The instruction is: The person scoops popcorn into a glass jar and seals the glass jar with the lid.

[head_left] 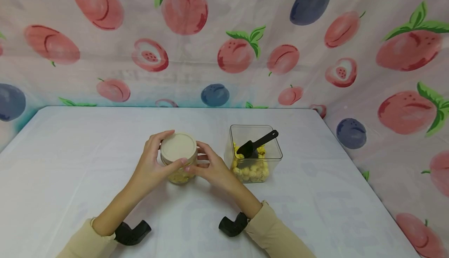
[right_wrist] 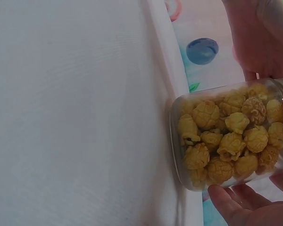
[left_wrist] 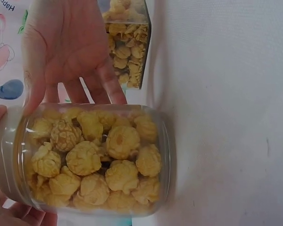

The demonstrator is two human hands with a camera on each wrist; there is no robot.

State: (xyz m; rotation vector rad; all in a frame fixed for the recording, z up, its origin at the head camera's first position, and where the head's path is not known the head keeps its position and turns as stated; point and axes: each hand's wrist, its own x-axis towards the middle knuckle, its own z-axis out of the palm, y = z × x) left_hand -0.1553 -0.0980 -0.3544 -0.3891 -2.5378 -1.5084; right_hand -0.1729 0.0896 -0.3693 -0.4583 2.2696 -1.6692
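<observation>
A clear jar (head_left: 179,172) full of yellow popcorn stands on the white table (head_left: 77,152), closed by a beige lid (head_left: 178,146). My left hand (head_left: 156,157) grips the lid's rim from the left, thumb in front. My right hand (head_left: 207,164) holds the jar body from the right, fingers behind and thumb in front. In the left wrist view the jar (left_wrist: 94,160) fills the frame, with the right hand (left_wrist: 66,47) behind it. The right wrist view shows the jar (right_wrist: 231,136) with the left hand (right_wrist: 259,37) on its far side.
A clear square container (head_left: 271,160) of popcorn stands just right of the jar, with a black scoop (head_left: 257,143) leaning in it. A fruit-print cloth (head_left: 224,39) hangs behind and to the right of the table. Black wrist mounts (head_left: 132,232) sit near the front.
</observation>
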